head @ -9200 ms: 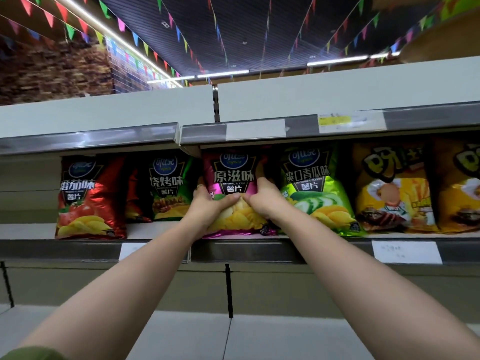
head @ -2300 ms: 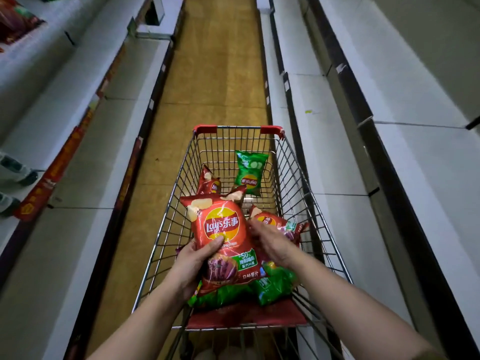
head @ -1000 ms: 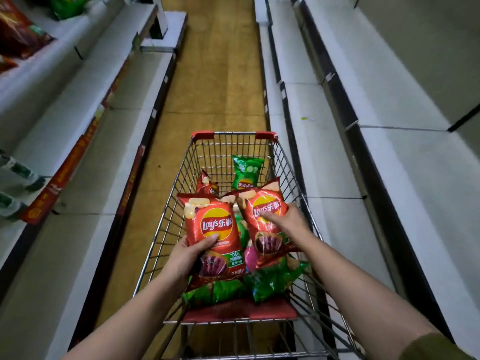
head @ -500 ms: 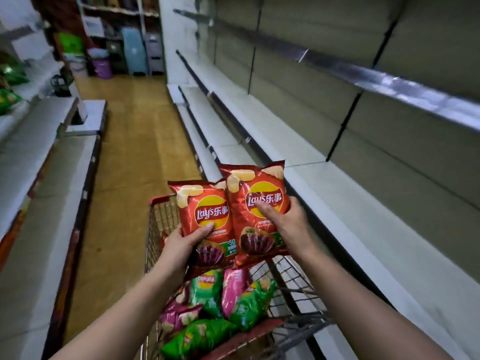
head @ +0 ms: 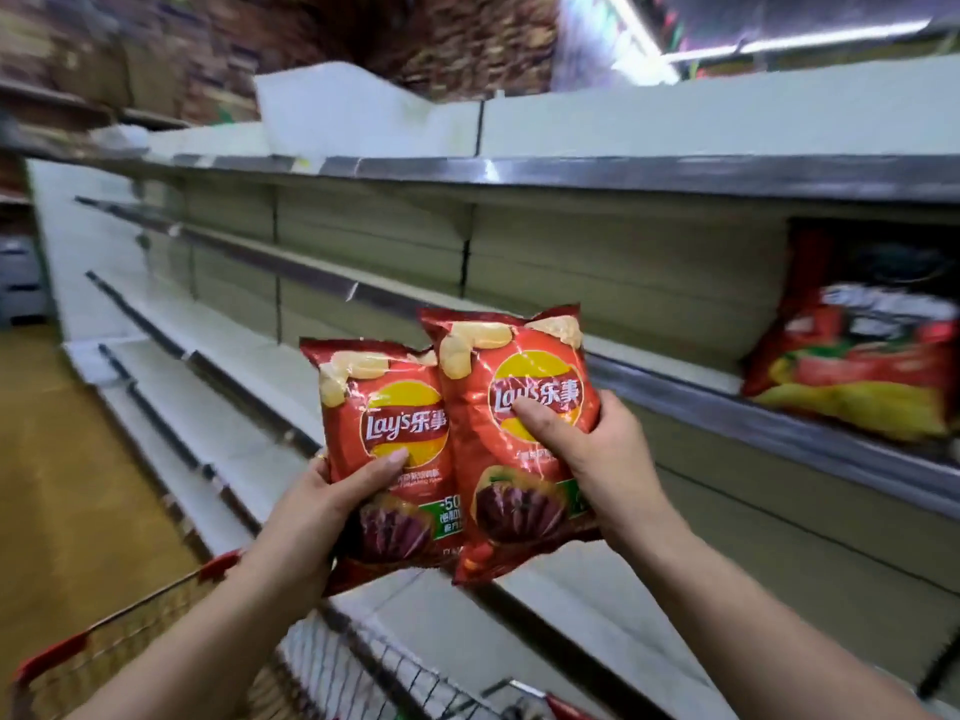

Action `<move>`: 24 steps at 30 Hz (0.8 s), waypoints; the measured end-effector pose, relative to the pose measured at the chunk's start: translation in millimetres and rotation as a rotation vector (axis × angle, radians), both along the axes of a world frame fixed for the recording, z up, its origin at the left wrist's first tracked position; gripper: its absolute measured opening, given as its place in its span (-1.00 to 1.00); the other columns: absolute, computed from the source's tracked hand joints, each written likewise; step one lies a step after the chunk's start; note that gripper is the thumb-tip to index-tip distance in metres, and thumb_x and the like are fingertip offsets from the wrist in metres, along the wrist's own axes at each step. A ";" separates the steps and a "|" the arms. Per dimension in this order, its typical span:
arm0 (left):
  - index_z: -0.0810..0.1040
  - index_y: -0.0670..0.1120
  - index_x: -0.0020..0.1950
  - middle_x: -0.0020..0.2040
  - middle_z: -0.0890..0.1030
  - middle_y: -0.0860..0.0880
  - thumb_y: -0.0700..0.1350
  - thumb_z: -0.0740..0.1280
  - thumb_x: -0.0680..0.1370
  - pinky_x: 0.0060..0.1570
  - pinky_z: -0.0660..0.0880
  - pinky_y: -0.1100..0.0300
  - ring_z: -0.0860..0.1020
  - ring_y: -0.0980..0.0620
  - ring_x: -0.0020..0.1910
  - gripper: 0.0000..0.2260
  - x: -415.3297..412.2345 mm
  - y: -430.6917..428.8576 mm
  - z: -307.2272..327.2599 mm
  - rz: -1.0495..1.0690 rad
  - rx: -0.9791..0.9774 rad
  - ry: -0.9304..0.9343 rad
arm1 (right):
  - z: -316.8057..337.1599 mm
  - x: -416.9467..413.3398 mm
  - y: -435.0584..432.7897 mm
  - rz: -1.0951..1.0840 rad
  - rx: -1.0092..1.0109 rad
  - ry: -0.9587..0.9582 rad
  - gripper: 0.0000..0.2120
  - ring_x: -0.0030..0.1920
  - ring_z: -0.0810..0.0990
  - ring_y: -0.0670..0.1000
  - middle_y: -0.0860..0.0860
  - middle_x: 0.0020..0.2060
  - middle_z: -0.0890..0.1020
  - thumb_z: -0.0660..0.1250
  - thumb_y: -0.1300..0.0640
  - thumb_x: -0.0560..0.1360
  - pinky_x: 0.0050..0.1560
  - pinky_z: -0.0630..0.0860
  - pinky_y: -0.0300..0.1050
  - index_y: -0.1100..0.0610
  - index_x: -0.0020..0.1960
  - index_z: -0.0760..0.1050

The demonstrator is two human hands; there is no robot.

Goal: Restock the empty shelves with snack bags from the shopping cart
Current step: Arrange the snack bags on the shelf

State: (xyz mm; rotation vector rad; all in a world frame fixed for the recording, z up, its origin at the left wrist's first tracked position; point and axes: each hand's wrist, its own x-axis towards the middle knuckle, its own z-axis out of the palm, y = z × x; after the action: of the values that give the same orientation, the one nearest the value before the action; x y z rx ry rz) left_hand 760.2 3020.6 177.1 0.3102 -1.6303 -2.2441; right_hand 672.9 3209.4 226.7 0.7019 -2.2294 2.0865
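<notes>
In front of the middle shelf (head: 675,368), the left hand (head: 324,504) grips one red bag (head: 387,402) and the right hand (head: 605,459) grips a second bag (head: 524,366), edges overlapping, neither on the shelf. Slick foil may slip from either hold; puffy bags could topple once stood there.

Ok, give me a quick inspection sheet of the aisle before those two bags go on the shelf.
Surface: middle shelf bare except one large red bag standing at its right; lower shelf bare.
Job's things: left bag and right bag, both red chip bags, held upright side by side, the right one overlapping the left; cart below, contents not visible.
Clutter: white sheet on the top shelf, blurred.
Grippers: left hand grips the left bag, right hand grips the right bag, thumbs on the fronts.
Cables: nothing seen.
Surroundings: wood-coloured floor, ceiling lights.
</notes>
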 end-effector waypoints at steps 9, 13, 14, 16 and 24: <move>0.55 -0.20 0.03 -0.21 0.70 -0.19 -0.05 0.43 0.36 -0.44 0.59 0.09 0.67 -0.12 -0.36 -0.67 -85.4 79.2 107.4 -0.230 -0.174 0.045 | 79.7 -31.5 105.7 -0.084 -0.121 -0.017 -0.80 -0.37 0.68 0.01 0.06 -0.36 0.70 0.46 0.05 0.38 -0.35 0.61 -0.17 0.19 -0.18 0.57; 0.54 -0.18 0.07 -0.17 0.70 -0.18 -0.02 0.44 0.33 -0.43 0.59 0.10 0.68 -0.12 -0.34 -0.61 -117.3 96.6 127.7 -0.293 -0.230 0.025 | 82.5 -44.6 126.5 -0.096 -0.111 0.060 -0.82 -0.32 0.69 0.00 0.04 -0.31 0.71 0.48 0.05 0.37 -0.29 0.63 -0.17 0.14 -0.16 0.57; 0.53 -0.18 0.09 -0.14 0.70 -0.19 -0.02 0.43 0.35 -0.41 0.60 0.09 0.68 -0.12 -0.32 -0.61 -124.2 100.3 128.6 -0.308 -0.242 0.029 | 83.2 -48.7 129.1 -0.110 -0.116 0.081 -0.78 -0.28 0.70 0.01 0.05 -0.28 0.71 0.49 0.02 0.35 -0.23 0.64 -0.14 0.13 -0.12 0.57; 0.53 -0.19 0.11 -0.12 0.70 -0.19 -0.02 0.43 0.36 -0.38 0.61 0.09 0.68 -0.12 -0.29 -0.60 -135.5 107.2 128.0 -0.320 -0.267 0.022 | 83.9 -58.5 130.7 -0.142 -0.126 0.087 -0.61 -0.20 0.70 0.06 0.07 -0.19 0.71 0.51 -0.07 0.30 -0.10 0.65 -0.02 0.14 0.00 0.55; 0.50 -0.19 0.18 -0.06 0.70 -0.17 0.06 0.49 0.25 -0.13 0.59 0.00 0.68 -0.14 -0.21 -0.42 -186.2 89.2 126.6 -0.311 -0.297 -0.036 | 81.4 -87.4 107.7 -0.072 -0.172 0.001 -0.74 -0.29 0.70 0.01 0.03 -0.28 0.71 0.47 -0.02 0.37 -0.32 0.61 -0.19 0.14 -0.08 0.57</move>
State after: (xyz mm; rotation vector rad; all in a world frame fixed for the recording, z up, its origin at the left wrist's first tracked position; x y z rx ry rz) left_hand 574.0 3109.8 303.7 0.0202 -2.1218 -2.1674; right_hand 585.5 3317.0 308.1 0.6020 -2.0107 2.2069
